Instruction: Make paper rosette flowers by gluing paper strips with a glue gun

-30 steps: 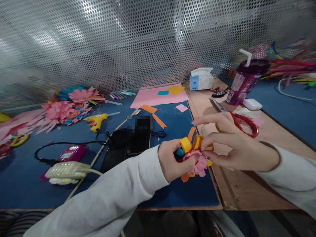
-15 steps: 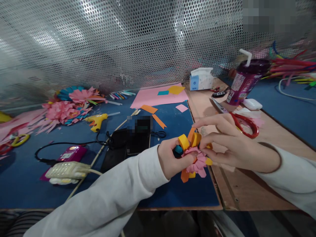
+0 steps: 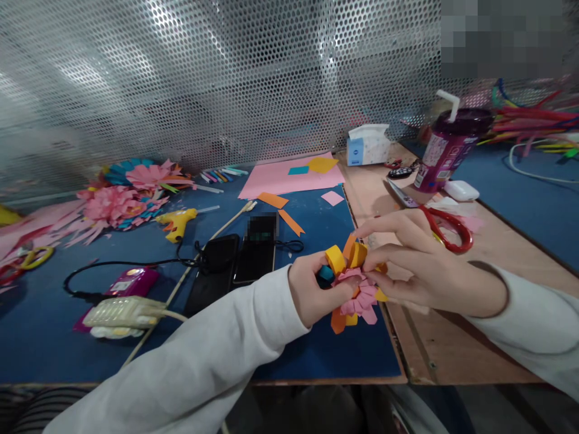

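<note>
A paper flower (image 3: 362,299) with a pink fringed centre and orange, yellow and teal strips is held above the table's front right part. My left hand (image 3: 319,289) grips it from the left, thumb pressed on the pink centre. At its right side, the thumb and fingers of my right hand (image 3: 411,265) pinch a yellow petal strip (image 3: 380,267), mostly hidden by the fingertips. Curled yellow loops (image 3: 335,260) stand up along the flower's top edge. Just beyond my right hand lie red-handled scissors (image 3: 461,235).
At left are a yellow glue gun (image 3: 178,223), pink paper flowers (image 3: 115,205) and a power strip (image 3: 124,310). A phone (image 3: 256,256) lies mid-table. Behind are pink paper (image 3: 271,178), orange scraps (image 3: 292,223) and a tissue pack (image 3: 368,147). A purple cup (image 3: 452,150) stands right.
Both hands keep their hold on the paper flower. My right hand has shifted very slightly left, and the view has moved a little.
</note>
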